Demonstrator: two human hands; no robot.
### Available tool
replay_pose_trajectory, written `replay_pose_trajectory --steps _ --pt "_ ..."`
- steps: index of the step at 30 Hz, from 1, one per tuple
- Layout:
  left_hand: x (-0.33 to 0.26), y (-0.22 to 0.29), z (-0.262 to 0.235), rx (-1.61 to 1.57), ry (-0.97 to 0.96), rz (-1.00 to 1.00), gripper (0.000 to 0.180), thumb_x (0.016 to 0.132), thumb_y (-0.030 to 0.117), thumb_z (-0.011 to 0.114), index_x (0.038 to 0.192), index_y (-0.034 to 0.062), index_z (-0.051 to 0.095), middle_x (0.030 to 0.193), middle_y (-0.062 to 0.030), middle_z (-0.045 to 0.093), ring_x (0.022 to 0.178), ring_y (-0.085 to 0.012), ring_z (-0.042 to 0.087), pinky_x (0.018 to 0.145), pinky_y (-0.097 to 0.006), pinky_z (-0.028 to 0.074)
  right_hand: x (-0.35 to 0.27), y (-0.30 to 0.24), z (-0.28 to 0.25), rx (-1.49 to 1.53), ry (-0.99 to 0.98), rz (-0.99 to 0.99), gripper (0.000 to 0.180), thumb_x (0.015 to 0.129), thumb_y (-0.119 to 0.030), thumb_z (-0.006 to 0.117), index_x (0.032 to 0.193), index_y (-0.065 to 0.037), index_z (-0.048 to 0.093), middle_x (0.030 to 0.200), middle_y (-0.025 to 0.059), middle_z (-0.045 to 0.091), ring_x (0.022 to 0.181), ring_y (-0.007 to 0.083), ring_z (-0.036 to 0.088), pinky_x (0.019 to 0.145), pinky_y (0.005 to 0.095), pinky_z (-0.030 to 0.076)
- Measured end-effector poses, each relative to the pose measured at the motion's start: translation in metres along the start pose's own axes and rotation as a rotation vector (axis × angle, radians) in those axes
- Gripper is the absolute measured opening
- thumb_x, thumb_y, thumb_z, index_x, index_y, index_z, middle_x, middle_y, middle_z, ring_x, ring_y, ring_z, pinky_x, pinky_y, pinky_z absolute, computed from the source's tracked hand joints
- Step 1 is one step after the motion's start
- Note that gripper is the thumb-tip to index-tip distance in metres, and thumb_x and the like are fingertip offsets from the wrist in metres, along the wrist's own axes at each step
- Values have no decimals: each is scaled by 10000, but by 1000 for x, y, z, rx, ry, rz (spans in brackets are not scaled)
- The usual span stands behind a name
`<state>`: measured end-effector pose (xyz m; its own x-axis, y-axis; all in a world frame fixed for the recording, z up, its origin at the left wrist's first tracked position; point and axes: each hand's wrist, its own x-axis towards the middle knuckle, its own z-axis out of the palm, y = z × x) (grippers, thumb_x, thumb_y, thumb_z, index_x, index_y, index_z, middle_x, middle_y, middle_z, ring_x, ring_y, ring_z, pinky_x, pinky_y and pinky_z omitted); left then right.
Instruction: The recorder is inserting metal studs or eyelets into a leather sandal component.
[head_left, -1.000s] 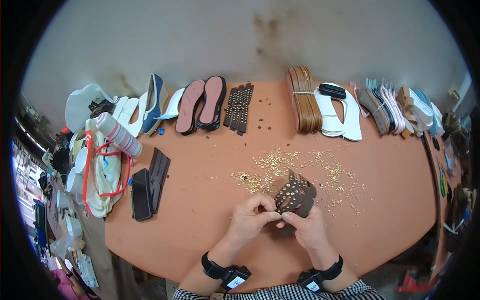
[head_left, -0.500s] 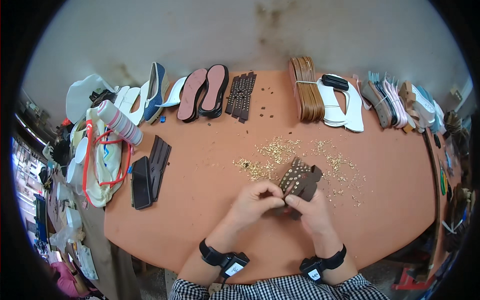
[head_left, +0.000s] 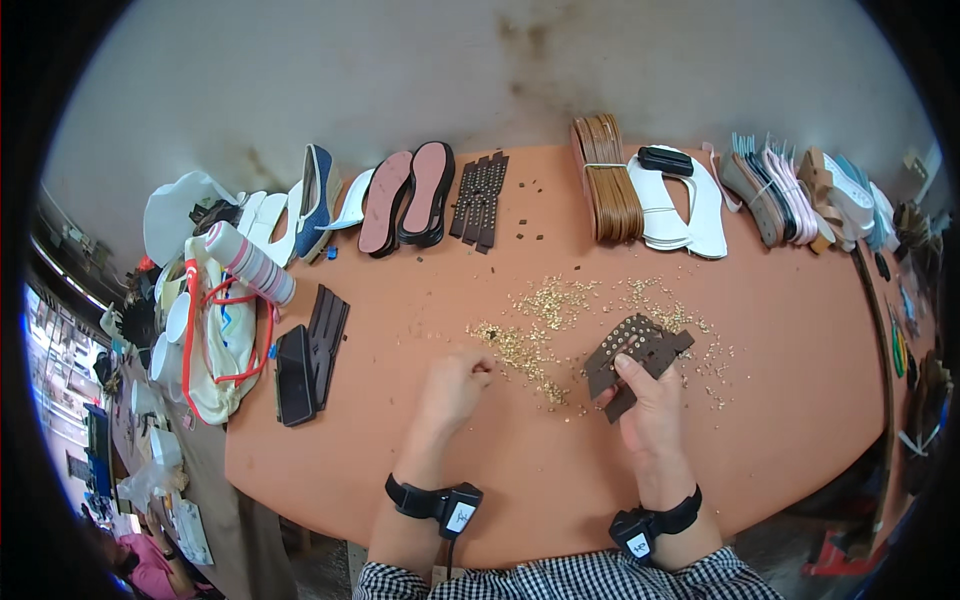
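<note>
In our right hand [head_left: 650, 400] we grip a dark brown, flat, strappy piece set with rows of round gold-coloured studs [head_left: 645, 345], the thumb pressed on its upper face and the fingers wrapped beneath. We hold it tilted above the right part of the smooth terracotta-coloured tabletop [head_left: 335, 480], its slotted end pointing away to the right.

Our left hand [head_left: 452, 388] is well apart from that piece, its fingers curled in and nearly closed; we cannot tell whether anything small is pinched between them. It is just beside the loose scatter of tiny gold-coloured bits [head_left: 545, 305], which spreads rightward past the piece we hold.

Toward the far edge we see another dark brown studded strappy piece [head_left: 480, 200] lying flat, next to two black-edged soles with pink tops [head_left: 428, 190]. Farther right stands a tied bundle of glossy brown strips [head_left: 608, 185], beside white cut-out sole shapes [head_left: 710, 225].
</note>
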<state>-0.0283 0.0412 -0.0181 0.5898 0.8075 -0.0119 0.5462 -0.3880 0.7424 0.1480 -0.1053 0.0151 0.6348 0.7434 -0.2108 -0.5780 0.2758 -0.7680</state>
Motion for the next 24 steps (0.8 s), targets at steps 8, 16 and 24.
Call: replay_pose_trajectory --steps 8,16,24 --pt "-1 15 -6 -18 -45 96 114 668 4 653 779 19 631 684 -54 543 603 -129 520 569 -250 441 1 5 1 53 71 92 91 821 -39 544 903 -75 536 795 32 583 600 120 556 483 244 443" --pt "0 28 9 399 -19 253 107 707 147 614 699 47 577 765 -108 557 808 -282 541 694 -357 440 -5 7 11 91 53 139 86 819 -19 521 899 -43 542 788 56 593 604 141 572 501 256 472" --pt "-1 27 8 346 17 159 74 758 122 562 769 48 567 800 -113 575 790 -297 557 669 -367 450 -2 13 1 68 -29 197 131 788 27 529 907 -28 529 800 67 592 625 151 581 523 258 493"
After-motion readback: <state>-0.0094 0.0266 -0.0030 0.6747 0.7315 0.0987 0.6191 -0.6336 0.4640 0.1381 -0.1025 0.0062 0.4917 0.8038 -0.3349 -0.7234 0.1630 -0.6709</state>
